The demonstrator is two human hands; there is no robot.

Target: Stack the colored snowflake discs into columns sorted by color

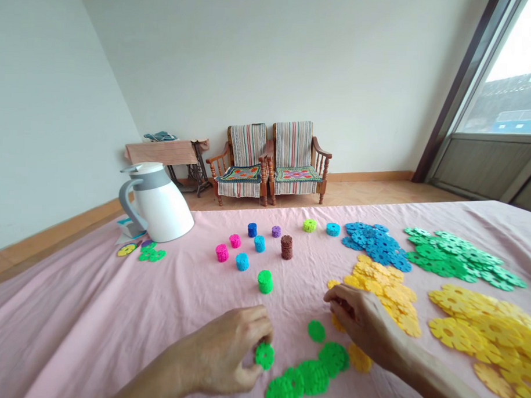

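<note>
My left hand (232, 349) is closed, with thumb and fingers gripping a green snowflake disc (264, 356) by its edge. My right hand (366, 321) has its fingers curled together beside the pile of yellow snowflake discs (387, 284); whatever lies between the fingertips is hidden. Between the hands, a loose green disc (316, 331) lies flat. Nearer to me runs an overlapping row of green discs (314, 378). Ahead of my left hand stands a neat stack of green discs (265, 281).
Small stacks stand farther back, among them a brown stack (286, 247) and a pink stack (222, 253). Blue discs (372, 240) and darker green discs (459, 255) lie heaped at right. A white jug (163, 204) stands at left on the pink cloth (91, 315).
</note>
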